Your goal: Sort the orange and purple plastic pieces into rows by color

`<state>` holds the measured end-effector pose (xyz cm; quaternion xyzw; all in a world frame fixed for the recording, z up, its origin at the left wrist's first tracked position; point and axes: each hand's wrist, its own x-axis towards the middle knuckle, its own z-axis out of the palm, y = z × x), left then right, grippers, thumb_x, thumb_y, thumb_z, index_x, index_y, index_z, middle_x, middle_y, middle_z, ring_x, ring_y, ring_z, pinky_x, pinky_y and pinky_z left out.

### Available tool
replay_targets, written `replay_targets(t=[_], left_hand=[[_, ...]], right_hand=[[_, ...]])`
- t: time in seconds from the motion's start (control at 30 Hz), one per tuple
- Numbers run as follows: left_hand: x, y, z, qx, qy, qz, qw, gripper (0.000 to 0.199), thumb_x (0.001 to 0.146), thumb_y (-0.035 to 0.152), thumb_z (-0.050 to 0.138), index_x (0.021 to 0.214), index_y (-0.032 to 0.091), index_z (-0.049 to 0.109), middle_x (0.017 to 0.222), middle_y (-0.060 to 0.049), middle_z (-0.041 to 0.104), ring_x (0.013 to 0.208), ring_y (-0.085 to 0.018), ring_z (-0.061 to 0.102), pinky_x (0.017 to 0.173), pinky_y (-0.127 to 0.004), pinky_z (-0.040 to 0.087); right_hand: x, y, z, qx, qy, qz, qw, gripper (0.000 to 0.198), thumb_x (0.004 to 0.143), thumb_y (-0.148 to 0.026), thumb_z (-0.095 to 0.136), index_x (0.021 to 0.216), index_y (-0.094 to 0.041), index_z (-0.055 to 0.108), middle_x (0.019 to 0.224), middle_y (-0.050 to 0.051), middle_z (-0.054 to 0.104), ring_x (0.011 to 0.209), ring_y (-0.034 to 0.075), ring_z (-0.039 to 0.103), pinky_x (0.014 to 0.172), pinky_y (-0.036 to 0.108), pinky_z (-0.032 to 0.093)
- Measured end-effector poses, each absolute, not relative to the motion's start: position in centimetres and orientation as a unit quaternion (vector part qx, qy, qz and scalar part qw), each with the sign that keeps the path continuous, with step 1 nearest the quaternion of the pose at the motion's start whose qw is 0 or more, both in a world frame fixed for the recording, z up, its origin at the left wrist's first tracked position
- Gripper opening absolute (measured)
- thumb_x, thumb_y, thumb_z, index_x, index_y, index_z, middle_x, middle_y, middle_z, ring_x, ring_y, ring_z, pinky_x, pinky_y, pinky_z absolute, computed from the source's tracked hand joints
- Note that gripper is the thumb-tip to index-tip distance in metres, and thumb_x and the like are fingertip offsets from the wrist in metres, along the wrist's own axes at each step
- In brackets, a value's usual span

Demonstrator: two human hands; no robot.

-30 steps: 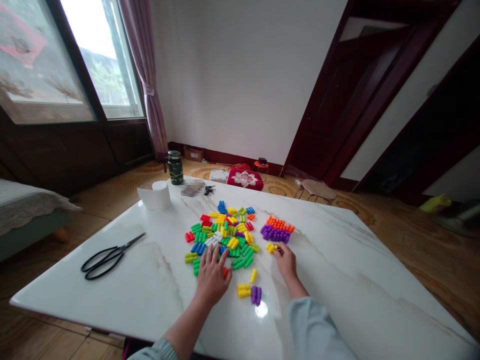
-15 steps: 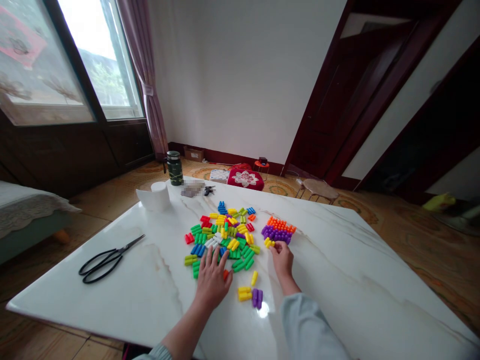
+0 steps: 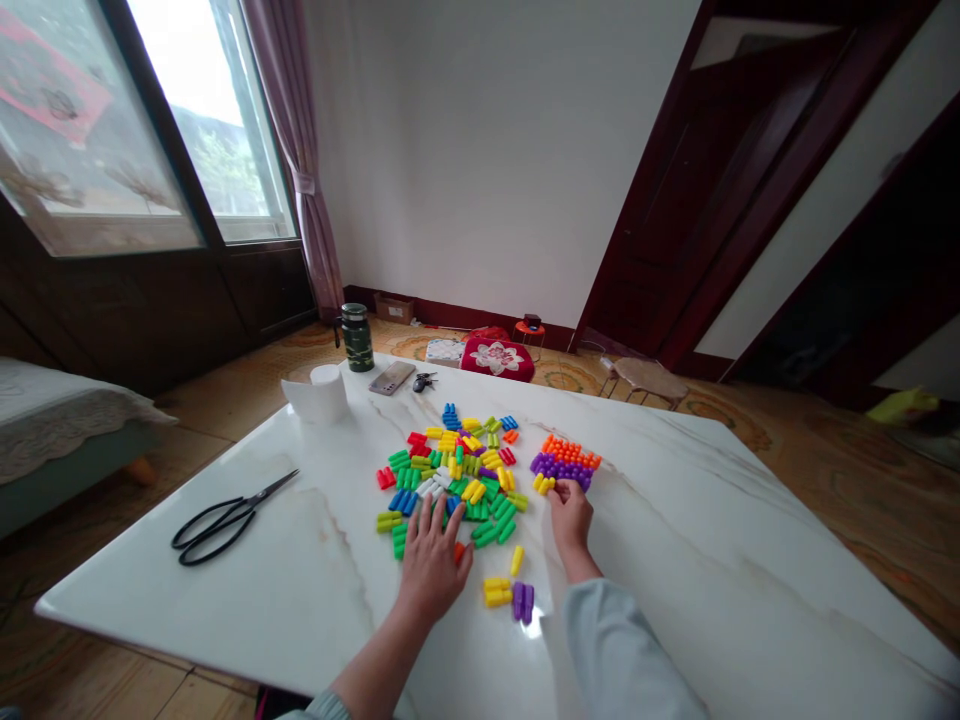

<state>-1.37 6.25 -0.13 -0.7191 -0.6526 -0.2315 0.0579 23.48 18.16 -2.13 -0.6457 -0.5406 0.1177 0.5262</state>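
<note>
A loose pile of small bullet-shaped plastic blocks in green, yellow, blue, red and white lies on the table. My left hand rests at its near edge, fingers spread and holding nothing. An orange block shows beside its thumb. To the right of the pile, orange blocks and purple blocks are lined up in rows. My right hand pinches a yellow block at the near edge of the purple row. Closer to me lie yellow blocks and purple blocks.
Black-handled scissors lie on the left of the white marbled table. Toward the back left stand a white paper roll and a dark green flask, near a phone and keys. A stool stands beyond.
The whole view has shifted slightly, so everything appears a little farther right. Both hands keep nearly the same places over the blocks, the right still at the yellow ones.
</note>
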Motion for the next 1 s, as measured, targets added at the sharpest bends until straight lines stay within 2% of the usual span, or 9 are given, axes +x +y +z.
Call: replay_targets(t=[0.23, 0.37, 0.47, 0.57, 0.67, 0.8, 0.9, 1.0], left_hand=[[-1.3, 6.3, -0.1, -0.714, -0.655, -0.242, 0.053, 0.055, 0.087, 0.041, 0.054, 0.139, 0.027, 0.051, 0.15, -0.009, 0.044, 0.144, -0.033, 0.029, 0.116, -0.052, 0.025], [-1.3, 6.2, 0.0, -0.714, -0.655, -0.243, 0.05, 0.054, 0.087, 0.04, 0.054, 0.139, 0.027, 0.052, 0.15, -0.01, 0.044, 0.144, -0.033, 0.029, 0.116, -0.052, 0.024], [-1.2, 6.2, 0.1, -0.714, -0.654, -0.243, 0.05, 0.054, 0.087, 0.039, 0.054, 0.139, 0.027, 0.051, 0.15, -0.01, 0.044, 0.144, -0.033, 0.029, 0.116, -0.052, 0.024], [-1.2, 6.2, 0.1, -0.712, -0.656, -0.245, 0.047, 0.054, 0.087, 0.042, 0.054, 0.139, 0.027, 0.051, 0.15, -0.01, 0.045, 0.144, -0.032, 0.028, 0.116, -0.052, 0.024], [-1.2, 6.2, 0.0, -0.711, -0.658, -0.247, 0.043, 0.055, 0.087, 0.043, 0.054, 0.139, 0.027, 0.051, 0.15, -0.01, 0.045, 0.144, -0.032, 0.028, 0.116, -0.052, 0.024], [-1.2, 6.3, 0.0, -0.71, -0.658, -0.25, 0.036, 0.055, 0.087, 0.045, 0.054, 0.139, 0.028, 0.052, 0.151, -0.009, 0.043, 0.144, -0.033, 0.028, 0.115, -0.052, 0.025], [-1.2, 6.3, 0.1, -0.71, -0.656, -0.252, 0.033, 0.056, 0.086, 0.047, 0.054, 0.139, 0.029, 0.052, 0.151, -0.01, 0.043, 0.144, -0.033, 0.028, 0.116, -0.052, 0.025], [-1.3, 6.3, 0.1, -0.71, -0.656, -0.253, 0.034, 0.056, 0.086, 0.048, 0.055, 0.139, 0.028, 0.052, 0.151, -0.01, 0.043, 0.144, -0.033, 0.029, 0.116, -0.052, 0.024]], right_hand=[[23.3, 18.3, -2.0, -0.648, -0.536, 0.093, 0.534, 0.027, 0.074, -0.043, 0.052, 0.081, -0.019, 0.061, 0.079, 0.011, 0.07, 0.07, 0.023, 0.064, 0.07, 0.036, 0.05], [22.1, 17.2, -1.2, -0.642, -0.537, 0.064, 0.544, 0.024, 0.078, -0.037, 0.049, 0.084, -0.018, 0.061, 0.09, 0.011, 0.066, 0.073, 0.02, 0.059, 0.074, 0.036, 0.049], [19.7, 16.5, 0.1, -0.587, -0.606, 0.064, 0.534, 0.02, 0.083, -0.029, 0.046, 0.087, -0.018, 0.062, 0.09, 0.009, 0.064, 0.076, 0.019, 0.059, 0.075, 0.033, 0.05], [16.8, 16.6, 1.6, -0.533, -0.698, 0.077, 0.472, 0.023, 0.083, -0.016, 0.045, 0.093, -0.019, 0.065, 0.095, 0.008, 0.066, 0.087, 0.02, 0.061, 0.082, 0.033, 0.049], [14.4, 17.2, 2.7, -0.538, -0.754, 0.059, 0.372, 0.035, 0.076, -0.006, 0.05, 0.103, -0.02, 0.068, 0.108, 0.008, 0.068, 0.106, 0.023, 0.058, 0.094, 0.035, 0.045], [12.4, 18.0, 3.5, -0.603, -0.754, 0.03, 0.26, 0.031, 0.073, -0.008, 0.062, 0.1, -0.019, 0.071, 0.115, 0.012, 0.065, 0.111, 0.03, 0.055, 0.09, 0.039, 0.046], [11.8, 18.3, 3.8, -0.626, -0.745, 0.022, 0.229, 0.023, 0.075, -0.01, 0.064, 0.094, -0.02, 0.071, 0.111, 0.013, 0.066, 0.11, 0.03, 0.056, 0.086, 0.039, 0.047], [11.8, 18.2, 4.0, -0.627, -0.741, 0.018, 0.24, 0.019, 0.076, -0.011, 0.062, 0.091, -0.02, 0.071, 0.11, 0.012, 0.067, 0.109, 0.03, 0.057, 0.086, 0.039, 0.046]])
